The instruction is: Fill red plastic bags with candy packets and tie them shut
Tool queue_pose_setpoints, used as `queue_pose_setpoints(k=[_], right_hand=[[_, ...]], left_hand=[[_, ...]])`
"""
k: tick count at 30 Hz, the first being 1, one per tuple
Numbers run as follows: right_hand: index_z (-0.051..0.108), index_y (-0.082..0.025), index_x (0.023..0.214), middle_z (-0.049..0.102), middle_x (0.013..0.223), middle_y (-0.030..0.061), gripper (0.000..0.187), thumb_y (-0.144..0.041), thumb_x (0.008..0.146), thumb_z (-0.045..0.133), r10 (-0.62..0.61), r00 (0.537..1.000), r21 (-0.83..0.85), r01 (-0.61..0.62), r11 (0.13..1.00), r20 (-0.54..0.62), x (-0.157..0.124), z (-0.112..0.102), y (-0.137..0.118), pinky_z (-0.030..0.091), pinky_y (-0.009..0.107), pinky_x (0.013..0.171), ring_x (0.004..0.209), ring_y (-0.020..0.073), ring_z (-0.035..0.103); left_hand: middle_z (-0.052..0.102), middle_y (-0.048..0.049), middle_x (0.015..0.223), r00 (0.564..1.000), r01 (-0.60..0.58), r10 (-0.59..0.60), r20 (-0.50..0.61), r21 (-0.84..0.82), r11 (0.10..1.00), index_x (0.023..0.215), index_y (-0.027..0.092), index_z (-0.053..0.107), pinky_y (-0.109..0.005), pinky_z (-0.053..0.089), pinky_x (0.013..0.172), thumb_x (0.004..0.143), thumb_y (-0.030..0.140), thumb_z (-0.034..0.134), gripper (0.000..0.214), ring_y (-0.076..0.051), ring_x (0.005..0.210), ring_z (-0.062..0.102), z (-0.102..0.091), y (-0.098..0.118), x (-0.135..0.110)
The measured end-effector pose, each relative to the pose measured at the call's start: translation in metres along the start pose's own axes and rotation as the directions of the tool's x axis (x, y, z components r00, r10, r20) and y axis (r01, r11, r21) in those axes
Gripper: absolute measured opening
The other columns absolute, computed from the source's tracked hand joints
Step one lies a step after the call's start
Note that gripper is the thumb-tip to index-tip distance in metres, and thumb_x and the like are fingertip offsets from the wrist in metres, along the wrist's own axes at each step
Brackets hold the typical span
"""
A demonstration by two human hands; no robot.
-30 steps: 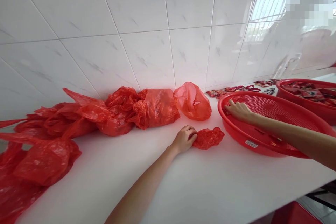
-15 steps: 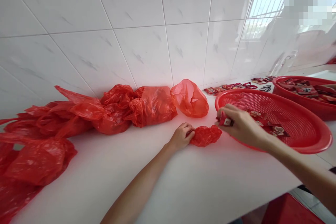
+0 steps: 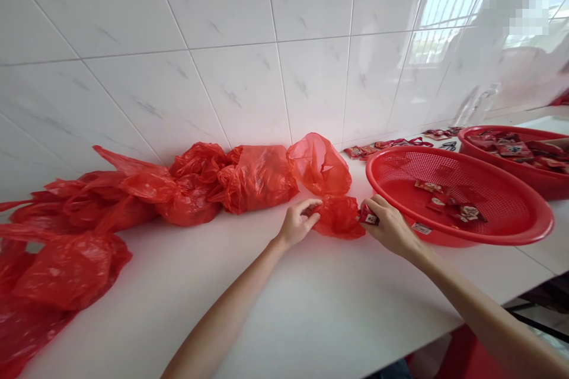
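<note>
My left hand (image 3: 299, 222) pinches the left rim of a small red plastic bag (image 3: 338, 217) that sits on the white table with its mouth spread. At the bag's right edge, my right hand (image 3: 387, 222) is closed around a small red packet (image 3: 368, 215) with a pale printed mark. Just to the right stands a red perforated basket (image 3: 511, 189), with several small packets (image 3: 466, 212) lying on its bottom. Behind the small bag, an opened red bag (image 3: 319, 166) leans against the tiled wall.
Filled red plastic bags (image 3: 262, 180) line the wall on the left, and more bags (image 3: 71, 272) fill the left front. A second red basket (image 3: 498, 160) holding packets is at the far right. Loose packets (image 3: 360, 151) lie along the wall. The table's front edge runs at lower right.
My right hand has moved left and down from the basket rim to the bag with the packet. The bag's mouth is wider and my left hand has shifted slightly left and up.
</note>
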State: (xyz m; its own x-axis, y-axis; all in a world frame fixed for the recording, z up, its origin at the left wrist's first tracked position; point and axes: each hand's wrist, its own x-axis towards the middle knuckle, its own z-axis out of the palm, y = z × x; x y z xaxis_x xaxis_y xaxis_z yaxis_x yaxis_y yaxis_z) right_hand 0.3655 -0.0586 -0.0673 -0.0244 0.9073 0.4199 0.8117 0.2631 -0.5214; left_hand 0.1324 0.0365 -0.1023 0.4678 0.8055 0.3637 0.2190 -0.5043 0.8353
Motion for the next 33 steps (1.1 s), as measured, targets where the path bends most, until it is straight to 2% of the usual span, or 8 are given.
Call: queue_pose_setpoints(k=[3, 6, 11, 14, 18, 22, 27, 33], right_hand=[[0.044, -0.023, 0.072, 0.049, 0.075, -0.0002, 0.025, -0.034, 0.083, 0.063, 0.084, 0.995, 0.323, -0.099, 0.941, 0.058, 0.007, -0.001, -0.007, 0.044, 0.026, 0.052, 0.058, 0.0134, 0.049], [0.046, -0.023, 0.078, 0.052, 0.067, -0.0031, 0.035, -0.047, 0.081, 0.071, 0.126, 0.965, 0.659, -0.251, 0.709, 0.232, 0.021, -0.003, -0.021, 0.049, 0.028, 0.049, 0.053, 0.0131, 0.053], [0.055, -0.021, 0.102, 0.058, 0.064, -0.006, 0.045, -0.042, 0.072, 0.081, 0.094, 0.91, 0.8, -0.402, 0.446, 0.404, 0.048, 0.001, -0.04, 0.05, 0.026, 0.044, 0.05, 0.0128, 0.057], [0.058, -0.017, 0.115, 0.06, 0.063, -0.0051, 0.053, -0.039, 0.071, 0.08, 0.012, 0.85, 0.757, -0.476, 0.447, 0.527, 0.056, 0.012, -0.044, 0.052, 0.026, 0.046, 0.051, 0.0132, 0.059], [0.056, -0.016, 0.123, 0.063, 0.062, -0.0045, 0.057, -0.032, 0.073, 0.077, -0.06, 0.748, 0.665, -0.546, 0.509, 0.661, 0.046, 0.038, -0.047, 0.053, 0.024, 0.046, 0.051, 0.0131, 0.061], [0.06, -0.018, 0.101, 0.063, 0.064, -0.0053, 0.037, -0.03, 0.071, 0.077, -0.128, 0.677, 0.62, -0.561, 0.548, 0.725, 0.027, 0.067, -0.054, 0.049, 0.022, 0.042, 0.047, 0.0105, 0.057], [0.06, -0.016, 0.084, 0.065, 0.065, -0.0016, 0.029, -0.035, 0.071, 0.077, -0.09, 0.719, 0.654, -0.564, 0.504, 0.689, 0.022, 0.075, -0.055, 0.048, 0.021, 0.045, 0.05, 0.0095, 0.057], [0.059, -0.018, 0.08, 0.063, 0.058, -0.003, 0.036, -0.041, 0.065, 0.083, 0.09, 0.811, 0.738, -0.567, 0.366, 0.578, 0.034, 0.052, -0.036, 0.046, 0.02, 0.043, 0.047, 0.0096, 0.056]], left_hand=[[0.076, -0.0078, 0.109, 0.998, 0.033, -0.036, -0.061, -0.045, 0.998, 0.114, 0.019, 0.072, -0.03, 0.057, 0.083, 0.083, 0.024, 0.063, 0.032, -0.02, 0.099, 0.071, -0.015, 0.012, 0.001], [0.076, -0.0071, 0.113, 0.992, 0.051, -0.064, -0.107, -0.118, 0.992, 0.114, 0.02, 0.073, -0.031, 0.057, 0.087, 0.083, 0.028, 0.065, 0.033, -0.021, 0.102, 0.07, -0.029, 0.026, -0.003], [0.076, -0.0067, 0.113, 0.988, 0.024, -0.042, -0.151, -0.119, 0.993, 0.104, 0.021, 0.076, -0.035, 0.054, 0.096, 0.083, 0.029, 0.064, 0.025, -0.023, 0.11, 0.068, -0.051, 0.042, -0.016], [0.077, -0.0059, 0.104, 0.984, 0.031, -0.052, -0.173, -0.124, 0.992, 0.094, 0.02, 0.077, -0.037, 0.052, 0.1, 0.082, 0.027, 0.064, 0.019, -0.023, 0.107, 0.068, -0.061, 0.042, -0.024], [0.076, -0.0042, 0.099, 0.941, 0.191, -0.291, -0.174, -0.439, 0.878, 0.091, 0.019, 0.075, -0.034, 0.052, 0.096, 0.075, 0.022, 0.068, 0.018, -0.02, 0.101, 0.068, -0.06, 0.028, -0.033], [0.076, -0.0053, 0.096, 0.898, 0.284, -0.425, -0.119, -0.58, 0.763, 0.094, 0.018, 0.072, -0.033, 0.056, 0.077, 0.073, 0.025, 0.067, 0.023, -0.02, 0.086, 0.071, -0.047, 0.007, -0.04], [0.076, -0.0067, 0.099, 0.869, 0.322, -0.484, -0.099, -0.628, 0.708, 0.093, 0.018, 0.071, -0.033, 0.056, 0.077, 0.072, 0.031, 0.072, 0.025, -0.02, 0.085, 0.071, -0.04, -0.001, -0.041], [0.076, -0.0031, 0.09, 0.827, 0.355, -0.543, -0.144, -0.615, 0.703, 0.089, 0.019, 0.074, -0.027, 0.051, 0.075, 0.063, 0.036, 0.08, 0.031, -0.018, 0.084, 0.069, -0.066, 0.011, -0.034]])
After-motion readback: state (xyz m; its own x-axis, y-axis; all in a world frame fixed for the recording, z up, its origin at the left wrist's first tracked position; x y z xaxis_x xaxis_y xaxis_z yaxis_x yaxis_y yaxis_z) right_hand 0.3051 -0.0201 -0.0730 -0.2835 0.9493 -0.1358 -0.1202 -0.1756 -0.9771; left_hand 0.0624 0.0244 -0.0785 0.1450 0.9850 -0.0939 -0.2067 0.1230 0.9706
